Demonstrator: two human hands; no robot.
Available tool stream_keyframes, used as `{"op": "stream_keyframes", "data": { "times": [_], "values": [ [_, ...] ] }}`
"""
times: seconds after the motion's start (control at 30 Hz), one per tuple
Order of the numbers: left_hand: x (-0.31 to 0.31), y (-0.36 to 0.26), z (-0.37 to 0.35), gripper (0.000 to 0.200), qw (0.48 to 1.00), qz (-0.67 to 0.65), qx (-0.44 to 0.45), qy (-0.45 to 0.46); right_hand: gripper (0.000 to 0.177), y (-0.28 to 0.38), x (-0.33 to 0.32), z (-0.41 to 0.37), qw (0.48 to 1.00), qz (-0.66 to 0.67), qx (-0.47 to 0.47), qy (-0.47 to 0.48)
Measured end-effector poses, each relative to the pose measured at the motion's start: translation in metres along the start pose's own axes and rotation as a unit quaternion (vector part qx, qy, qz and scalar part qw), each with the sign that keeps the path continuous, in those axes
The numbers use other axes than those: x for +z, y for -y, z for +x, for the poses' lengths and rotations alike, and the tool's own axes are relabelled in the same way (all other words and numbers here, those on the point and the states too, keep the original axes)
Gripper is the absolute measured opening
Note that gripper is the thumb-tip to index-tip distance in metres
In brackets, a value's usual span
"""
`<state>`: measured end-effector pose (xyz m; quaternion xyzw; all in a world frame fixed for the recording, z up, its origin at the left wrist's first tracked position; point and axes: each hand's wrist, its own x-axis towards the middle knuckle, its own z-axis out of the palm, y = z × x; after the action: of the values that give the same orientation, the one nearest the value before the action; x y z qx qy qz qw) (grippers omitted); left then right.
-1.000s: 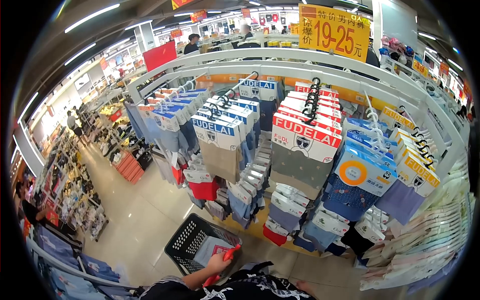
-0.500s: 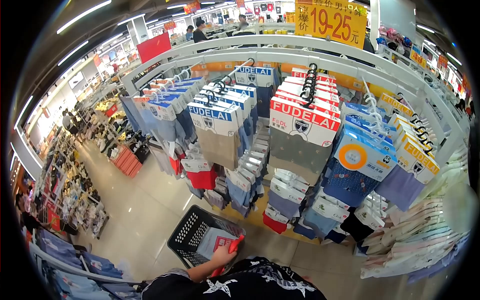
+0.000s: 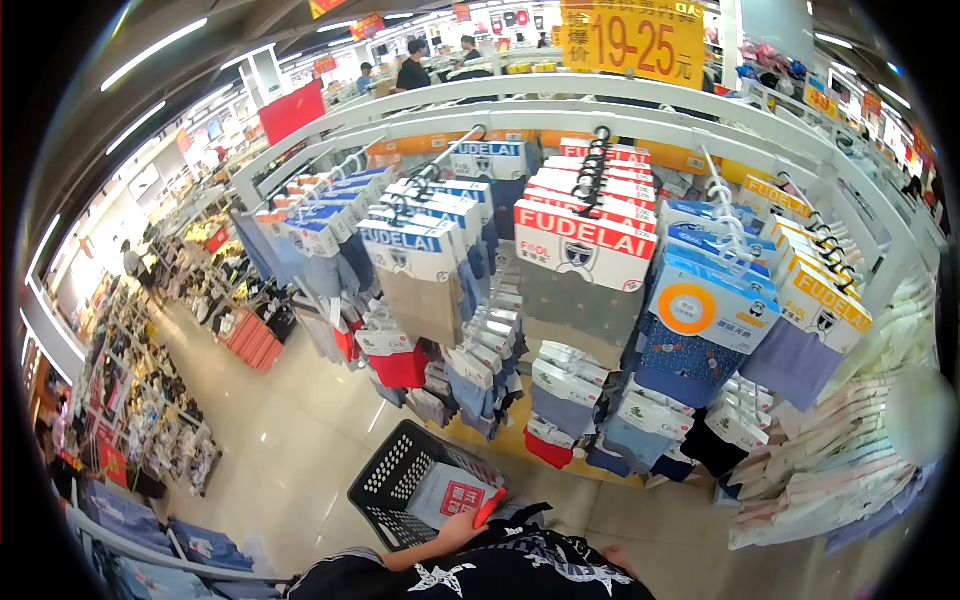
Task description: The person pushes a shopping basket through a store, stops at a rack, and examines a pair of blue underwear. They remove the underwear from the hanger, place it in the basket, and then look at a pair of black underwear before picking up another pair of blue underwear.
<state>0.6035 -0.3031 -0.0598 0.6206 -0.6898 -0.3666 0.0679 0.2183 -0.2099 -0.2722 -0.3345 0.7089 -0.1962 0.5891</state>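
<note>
My left hand (image 3: 462, 522) is closed around the red handle (image 3: 490, 507) of a black perforated shopping basket (image 3: 392, 478), which hangs low at my left side. A flat white pack with a red label (image 3: 448, 494) lies inside the basket. My forearm comes up from the bottom edge, over my dark patterned top (image 3: 520, 575). My right hand does not show. Straight ahead hang boxed underwear packs, red FUDELAI ones (image 3: 585, 240) and blue FUDELAI ones (image 3: 412, 250).
A curved white display rail (image 3: 560, 110) carries several rows of hanging packs, under a yellow price sign (image 3: 630, 35). Folded garments (image 3: 840, 470) are stacked at the right. A tiled aisle (image 3: 290, 440) runs left past low shelves and red crates (image 3: 250, 340). Shoppers stand far off.
The view has shifted left and down, so the rack sits higher and closer. The basket has swung slightly right and nearer my body, with my left hand still on its handle.
</note>
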Motion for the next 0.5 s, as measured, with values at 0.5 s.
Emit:
{"op": "stream_keyframes", "data": {
  "times": [0.5],
  "values": [
    [-0.005, 0.005, 0.012, 0.045, 0.999, 0.042, -0.003, 0.023, 0.019, -0.013, 0.012, -0.004, 0.994, 0.020, 0.102, -0.041]
  ]
}}
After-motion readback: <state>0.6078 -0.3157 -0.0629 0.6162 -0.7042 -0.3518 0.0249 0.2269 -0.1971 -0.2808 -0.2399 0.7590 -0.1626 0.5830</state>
